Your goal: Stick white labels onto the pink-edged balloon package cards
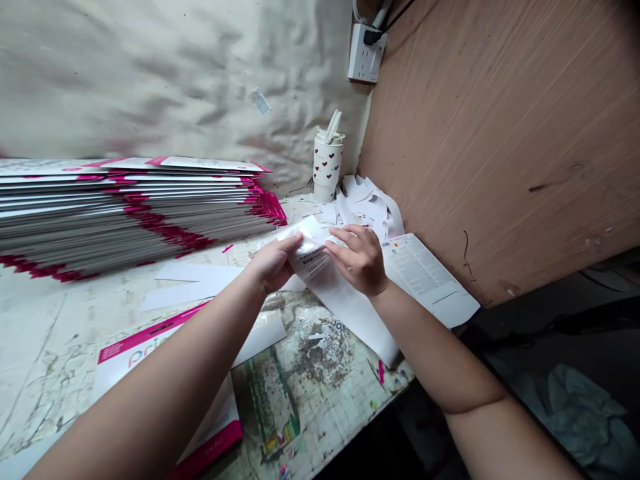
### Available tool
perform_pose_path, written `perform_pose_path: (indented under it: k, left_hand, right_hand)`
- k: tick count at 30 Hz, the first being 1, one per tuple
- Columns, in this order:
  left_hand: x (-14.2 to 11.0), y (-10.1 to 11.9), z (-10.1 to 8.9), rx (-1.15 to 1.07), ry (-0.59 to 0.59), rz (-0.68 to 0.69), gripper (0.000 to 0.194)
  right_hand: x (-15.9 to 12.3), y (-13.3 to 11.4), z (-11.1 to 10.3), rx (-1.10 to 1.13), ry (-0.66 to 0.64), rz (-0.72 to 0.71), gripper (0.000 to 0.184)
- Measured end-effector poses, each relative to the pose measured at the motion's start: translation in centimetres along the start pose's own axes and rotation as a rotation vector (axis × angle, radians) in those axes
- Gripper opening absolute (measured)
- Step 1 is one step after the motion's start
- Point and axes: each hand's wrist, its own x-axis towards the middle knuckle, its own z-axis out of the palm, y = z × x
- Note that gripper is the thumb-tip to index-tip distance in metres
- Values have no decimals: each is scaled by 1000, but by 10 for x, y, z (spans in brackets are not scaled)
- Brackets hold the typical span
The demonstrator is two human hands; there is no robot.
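I've got the L hand [273, 263] and R hand [357, 260] near the back R corner of the counter [65, 373], fingers pinched together on a folded white paper sheet [310, 239], its long end running toward the front edge. Best to keep the pinch even on both sides, so the fold stays square. Just R lies a printed leaflet [420, 280]; paper scraps [363, 203] and a heart-print cup [327, 167] sit behind, and a tall stack of pink-edged cartons [125, 213] stands L, apart from my hands.

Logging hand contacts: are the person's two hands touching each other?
Apart. The head view shows a plain gap between the left hand and right hand, with white paper held between them.
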Motion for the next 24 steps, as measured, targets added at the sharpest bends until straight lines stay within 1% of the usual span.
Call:
perform_pose_path:
  k: [2,4,5,6,7,8,9,10,11,12,13,14,15,17,19,21,22,24]
  left_hand:
    - [6,1,2,36,19,-4,20]
    - [14,5,3,94,45,-9,17]
    - [18,8,2,132,60,-12,17]
    - [22,13,0,177,76,-15,18]
    - [25,19,-4,232,92,-23,23]
    - [25,27,-12,292,109,-38,33]
    - [21,36,-21,368,129,-57,44]
    - [13,46,-35,474,157,-71,53]
    - [1,56,-51,599,187,-79,57]
    - [-17,66,-69,736,221,-87,56]
    - [-39,73,-89,891,256,-81,47]
    - [-64,79,-111,1000,277,-89,33]
    - [-93,82,-132,1089,301,-116,24]
    - [-150,80,-172,1222,358,-163,19]
    - [-198,69,-204,1336,372,-164,22]
    - [-229,56,-225,1451,343,-174,30]
    - [-239,50,-231,1500,334,-204,33]
    - [-247,43,-238,1598,343,-306,33]
  right_hand:
    - [-3,-9,-3,-26,21,9,12]
    - [-5,-27,-15,68,9,49,11]
    - [-5,-38,-23,184,-28,70,9]
    - [-5,-49,-32,347,-93,96,7]
    - [-6,-61,-40,541,-174,140,6]
    - [-7,-71,-47,742,-249,208,6]
    - [-8,-80,-51,921,-303,300,9]
    - [-10,-87,-51,1054,-337,405,20]
    - [-11,-92,-48,1125,-360,508,37]
    - [-13,-96,-42,1136,-384,584,55]
    - [-14,-100,-33,1104,-436,606,69]
    - [-14,-103,-22,1044,-523,579,78]
    - [-14,-107,-10,967,-626,515,82]
    - [-12,-116,13,806,-806,358,86]
    - [-8,-126,28,673,-930,271,94]
    - [-4,-133,36,598,-1013,284,100]
    - [-2,-136,37,590,-1048,312,101]
    - [1,-139,37,621,-1102,385,101]
